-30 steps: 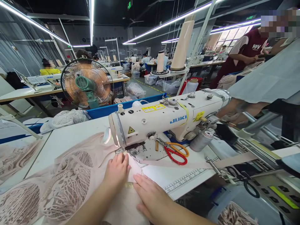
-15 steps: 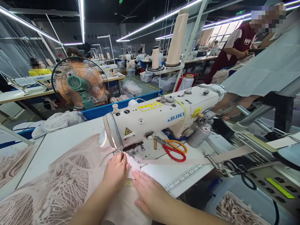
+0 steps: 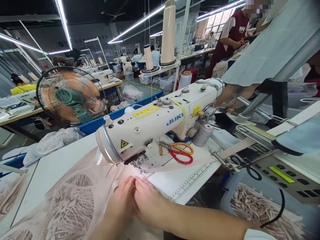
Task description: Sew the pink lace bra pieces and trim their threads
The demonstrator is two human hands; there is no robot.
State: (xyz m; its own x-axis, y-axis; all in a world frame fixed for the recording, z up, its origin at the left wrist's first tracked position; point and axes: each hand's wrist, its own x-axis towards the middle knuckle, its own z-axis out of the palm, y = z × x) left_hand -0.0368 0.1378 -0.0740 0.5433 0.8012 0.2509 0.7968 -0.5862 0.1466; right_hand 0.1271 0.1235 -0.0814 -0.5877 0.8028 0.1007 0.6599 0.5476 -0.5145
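A pale pink lace garment [image 3: 72, 203] lies spread on the white table [image 3: 57, 163] under the head of a white JUKI sewing machine [image 3: 155, 123]. My left hand [image 3: 122, 201] and my right hand [image 3: 147, 200] press side by side on the fabric just in front of the needle area [image 3: 137, 163], fingertips touching each other. A band of pink elastic tape [image 3: 232, 150] runs from the right toward the needle. Red and orange scissors [image 3: 178, 151] lie on the machine bed behind my hands.
A green fan [image 3: 70, 96] stands at the back left beside a bundle of white lace [image 3: 55, 140]. Thread cones [image 3: 168, 33] rise behind the machine. A person in a grey skirt [image 3: 267, 50] stands close at the right. A control panel [image 3: 282, 173] and a bin of pink tape [image 3: 257, 210] sit right.
My two hands have come together and slid back toward me on the fabric. The camera has shifted, so the machine sits further left in view.
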